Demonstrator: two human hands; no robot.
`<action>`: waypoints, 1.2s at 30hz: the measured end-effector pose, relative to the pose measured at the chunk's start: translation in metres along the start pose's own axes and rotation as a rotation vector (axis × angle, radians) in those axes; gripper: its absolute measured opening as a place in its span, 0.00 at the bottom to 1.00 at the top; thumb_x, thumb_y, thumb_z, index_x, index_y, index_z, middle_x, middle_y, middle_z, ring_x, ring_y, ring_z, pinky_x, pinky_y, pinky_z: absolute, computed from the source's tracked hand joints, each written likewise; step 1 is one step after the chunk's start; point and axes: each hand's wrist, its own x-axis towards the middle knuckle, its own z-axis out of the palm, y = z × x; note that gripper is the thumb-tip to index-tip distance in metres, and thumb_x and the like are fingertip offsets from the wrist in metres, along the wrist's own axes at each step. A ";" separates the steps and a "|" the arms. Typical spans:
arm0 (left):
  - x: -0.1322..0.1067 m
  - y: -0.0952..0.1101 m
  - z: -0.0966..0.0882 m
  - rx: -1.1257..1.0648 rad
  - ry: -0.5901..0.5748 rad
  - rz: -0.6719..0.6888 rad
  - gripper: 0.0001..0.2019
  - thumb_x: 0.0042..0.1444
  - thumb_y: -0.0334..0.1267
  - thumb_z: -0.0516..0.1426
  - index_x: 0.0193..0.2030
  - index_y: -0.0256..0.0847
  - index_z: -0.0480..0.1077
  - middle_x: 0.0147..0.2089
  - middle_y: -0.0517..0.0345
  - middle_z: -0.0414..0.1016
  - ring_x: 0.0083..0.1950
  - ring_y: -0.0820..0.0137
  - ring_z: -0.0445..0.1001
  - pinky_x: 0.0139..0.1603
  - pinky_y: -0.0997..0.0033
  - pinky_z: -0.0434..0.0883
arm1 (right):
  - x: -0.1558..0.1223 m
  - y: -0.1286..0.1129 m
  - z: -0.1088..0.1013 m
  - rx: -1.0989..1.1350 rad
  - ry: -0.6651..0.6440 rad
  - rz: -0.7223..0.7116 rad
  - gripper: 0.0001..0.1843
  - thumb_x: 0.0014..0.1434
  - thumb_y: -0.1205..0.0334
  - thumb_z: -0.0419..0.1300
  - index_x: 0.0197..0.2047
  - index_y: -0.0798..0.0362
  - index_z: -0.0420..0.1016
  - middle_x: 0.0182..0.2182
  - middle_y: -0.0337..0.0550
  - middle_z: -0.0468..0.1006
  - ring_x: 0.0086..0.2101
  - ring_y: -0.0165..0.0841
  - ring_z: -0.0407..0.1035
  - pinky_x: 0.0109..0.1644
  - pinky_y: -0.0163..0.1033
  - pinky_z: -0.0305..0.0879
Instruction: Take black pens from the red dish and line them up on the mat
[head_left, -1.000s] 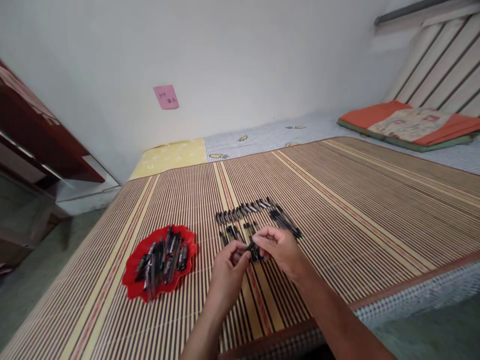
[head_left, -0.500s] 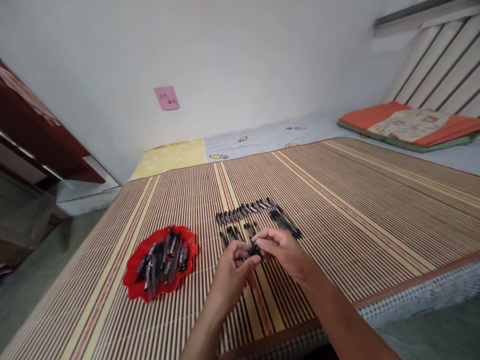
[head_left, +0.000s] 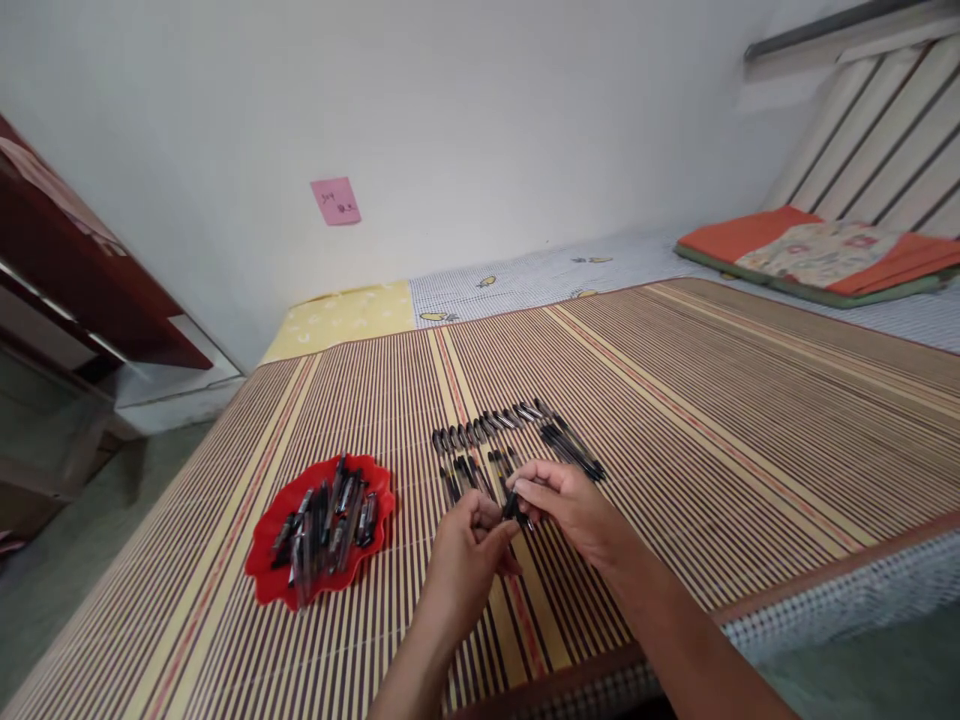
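My left hand (head_left: 466, 552) and my right hand (head_left: 566, 505) meet over a striped bamboo mat (head_left: 712, 420), both pinched on a small black pen part (head_left: 512, 503) held between their fingertips. Just beyond the hands lies a row of black pens and caps (head_left: 495, 435) laid out on the mat. A red plate (head_left: 262, 575) to the left holds several more dark pens (head_left: 326, 515).
The mat covers a bed with a checked sheet (head_left: 540, 275) along the white wall. An orange and green cushion (head_left: 817, 250) lies at the far right. A dark wooden cabinet (head_left: 67, 300) stands at the left. A pink note (head_left: 335, 200) sticks on the wall.
Both hands stay together on the small pen part. They have shifted slightly, with the left hand's fingers turned a bit under the right hand's.
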 end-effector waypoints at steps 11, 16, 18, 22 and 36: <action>-0.001 -0.001 0.000 -0.125 -0.092 -0.049 0.20 0.46 0.52 0.66 0.31 0.42 0.61 0.21 0.66 0.71 0.18 0.70 0.74 0.19 0.76 0.65 | 0.001 -0.001 0.002 0.018 0.003 0.006 0.12 0.55 0.53 0.65 0.36 0.54 0.78 0.23 0.36 0.73 0.26 0.28 0.65 0.31 0.34 0.61; -0.001 -0.005 -0.003 -0.134 -0.223 -0.082 0.17 0.57 0.54 0.56 0.32 0.40 0.65 0.21 0.63 0.71 0.17 0.73 0.71 0.18 0.77 0.62 | 0.004 0.002 -0.002 0.123 0.026 -0.003 0.13 0.53 0.54 0.66 0.37 0.54 0.78 0.24 0.37 0.73 0.25 0.26 0.64 0.30 0.33 0.59; -0.001 -0.007 -0.004 -0.137 -0.223 -0.091 0.16 0.59 0.52 0.55 0.33 0.40 0.66 0.20 0.64 0.69 0.16 0.75 0.69 0.17 0.78 0.57 | 0.006 0.001 -0.003 0.194 0.051 0.019 0.14 0.53 0.53 0.67 0.38 0.54 0.78 0.25 0.37 0.74 0.25 0.26 0.63 0.29 0.33 0.59; -0.001 -0.008 -0.005 -0.132 -0.220 -0.106 0.15 0.60 0.51 0.55 0.34 0.41 0.66 0.19 0.66 0.67 0.15 0.77 0.67 0.15 0.78 0.52 | 0.008 0.000 -0.004 0.377 0.169 0.040 0.16 0.47 0.52 0.71 0.34 0.54 0.76 0.29 0.39 0.75 0.26 0.26 0.65 0.28 0.32 0.61; -0.002 0.004 -0.012 -0.014 -0.175 -0.074 0.18 0.56 0.54 0.58 0.29 0.43 0.62 0.18 0.69 0.64 0.14 0.77 0.63 0.15 0.78 0.53 | 0.005 0.006 0.012 0.157 0.022 0.095 0.11 0.54 0.54 0.65 0.31 0.54 0.75 0.17 0.32 0.69 0.19 0.24 0.60 0.22 0.31 0.54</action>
